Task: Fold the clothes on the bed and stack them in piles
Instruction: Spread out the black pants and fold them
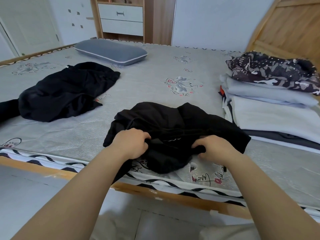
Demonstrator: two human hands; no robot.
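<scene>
A crumpled black garment (178, 123) with a drawstring lies at the near edge of the bed (149, 84). My left hand (131, 144) grips its near edge on the left, and my right hand (214, 148) grips the same edge on the right, fingers curled into the cloth. Part of the garment hangs over the mattress edge between my hands. A second black garment (65, 90) lies unfolded on the left of the bed. At the right stands a pile of folded clothes (270, 108), white and pale blue, topped by a dark patterned piece (275, 71).
A grey pillow (110, 51) lies at the far side of the bed. A wooden cabinet with white drawers (121, 19) stands behind it. The wooden bed frame (155, 192) runs along the near edge, and a wooden headboard (290, 32) rises at the right.
</scene>
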